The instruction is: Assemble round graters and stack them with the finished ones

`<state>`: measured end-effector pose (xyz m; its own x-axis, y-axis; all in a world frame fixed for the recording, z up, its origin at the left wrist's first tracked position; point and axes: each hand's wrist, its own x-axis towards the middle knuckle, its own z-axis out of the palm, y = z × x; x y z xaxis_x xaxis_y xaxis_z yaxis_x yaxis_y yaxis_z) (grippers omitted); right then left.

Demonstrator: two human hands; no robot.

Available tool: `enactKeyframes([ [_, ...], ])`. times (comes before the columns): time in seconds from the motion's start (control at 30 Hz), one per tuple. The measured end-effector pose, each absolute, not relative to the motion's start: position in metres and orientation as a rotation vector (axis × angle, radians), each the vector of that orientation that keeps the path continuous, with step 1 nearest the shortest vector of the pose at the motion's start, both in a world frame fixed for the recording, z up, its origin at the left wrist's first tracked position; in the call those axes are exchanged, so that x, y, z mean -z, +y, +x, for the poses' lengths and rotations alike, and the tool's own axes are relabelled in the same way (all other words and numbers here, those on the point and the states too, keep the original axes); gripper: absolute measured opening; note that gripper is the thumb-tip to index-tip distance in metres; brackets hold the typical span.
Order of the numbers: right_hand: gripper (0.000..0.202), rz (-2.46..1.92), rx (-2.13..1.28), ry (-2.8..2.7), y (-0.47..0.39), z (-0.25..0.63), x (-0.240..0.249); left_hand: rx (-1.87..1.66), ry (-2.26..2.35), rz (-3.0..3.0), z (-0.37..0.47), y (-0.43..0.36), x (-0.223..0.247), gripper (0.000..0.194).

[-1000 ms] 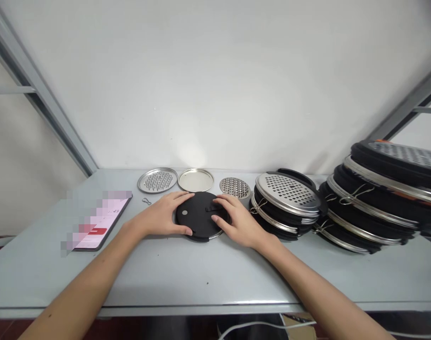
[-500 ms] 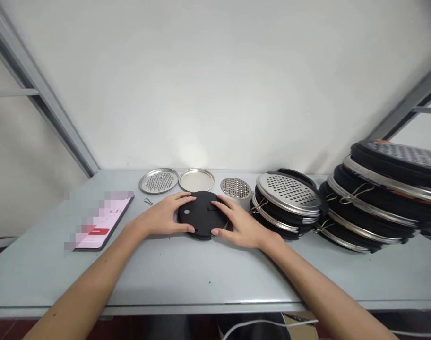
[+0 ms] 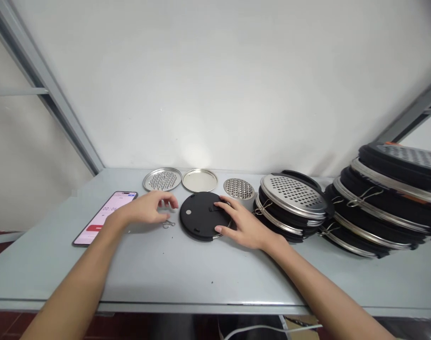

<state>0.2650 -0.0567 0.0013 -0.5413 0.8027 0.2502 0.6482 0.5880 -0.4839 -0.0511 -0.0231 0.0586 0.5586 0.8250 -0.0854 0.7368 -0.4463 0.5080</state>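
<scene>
A round black disc [image 3: 201,219] with a light round spot lies flat on the grey table. My right hand [image 3: 242,224] rests on its right edge, fingers spread over the top. To the left of the disc, my left hand [image 3: 151,208] hovers with fingers apart and slightly curled, touching nothing that I can make out. Just below its fingertips is a small metal wire clip [image 3: 168,224] on the table. Behind the disc lie a round metal grater plate [image 3: 162,180], a plain shallow metal plate [image 3: 200,181] and another perforated grater disc [image 3: 238,188].
A phone [image 3: 104,218] with a lit timer screen lies at the left. At the right stand a shorter stack of black and metal graters [image 3: 293,193] and a taller stack [image 3: 382,208], both with wire clips. The table's front edge [image 3: 201,308] runs below.
My left hand has let go of the black disc and moved left. The wire clip has shifted nearer, beside the disc. My right hand stays on the disc, and the view has shifted slightly.
</scene>
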Motion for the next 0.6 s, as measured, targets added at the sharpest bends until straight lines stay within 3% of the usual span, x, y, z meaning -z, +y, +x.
enactKeyframes([
  [0.3, 0.068, -1.196, -0.472, -2.402, -0.058, 0.264, -0.002, 0.005, 1.334, 2.214, -0.056, -0.02, -0.052, 0.026],
  [0.6, 0.068, -1.197, -0.45, -2.418, -0.057, 0.263, -0.002, -0.083, 1.302, 2.248, -0.05, -0.021, -0.048, 0.018],
])
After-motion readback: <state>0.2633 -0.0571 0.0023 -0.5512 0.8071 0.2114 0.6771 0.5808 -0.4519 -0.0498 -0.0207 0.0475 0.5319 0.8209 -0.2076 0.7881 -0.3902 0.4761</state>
